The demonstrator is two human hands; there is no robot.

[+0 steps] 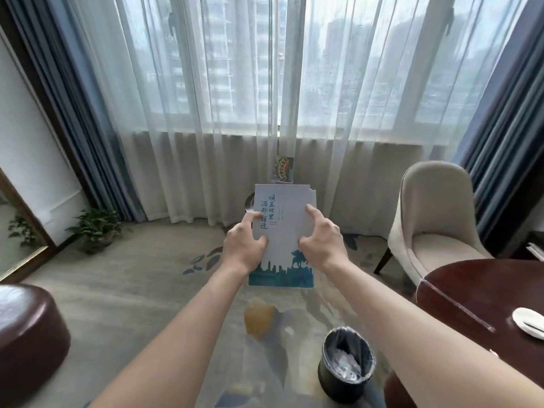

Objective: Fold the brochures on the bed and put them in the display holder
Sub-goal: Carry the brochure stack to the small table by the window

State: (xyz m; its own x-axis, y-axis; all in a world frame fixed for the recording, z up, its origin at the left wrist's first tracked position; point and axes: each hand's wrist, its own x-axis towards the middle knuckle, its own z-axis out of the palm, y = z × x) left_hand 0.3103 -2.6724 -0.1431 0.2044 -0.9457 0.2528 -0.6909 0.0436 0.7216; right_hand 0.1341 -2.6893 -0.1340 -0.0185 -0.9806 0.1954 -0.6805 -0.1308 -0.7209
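Observation:
A stack of folded pale-blue brochures (287, 219) with blue Chinese lettering and a teal skyline at the bottom is held up in front of me, above the carpet. My left hand (244, 244) grips its left edge, thumb on the cover. My right hand (319, 240) grips its right side, fingers spread on the cover. Behind the stack's top edge, by the curtain, stands a display holder (284, 169) with a colourful leaflet in it; its lower part and the small table under it are mostly hidden by the brochures.
A beige chair (432, 222) stands right. A dark round table (482, 293) with a white dish (528, 322) is near right, a black lined bin (347, 366) below it. A brown pouf (26, 340) sits left, a potted plant (95, 228) beyond.

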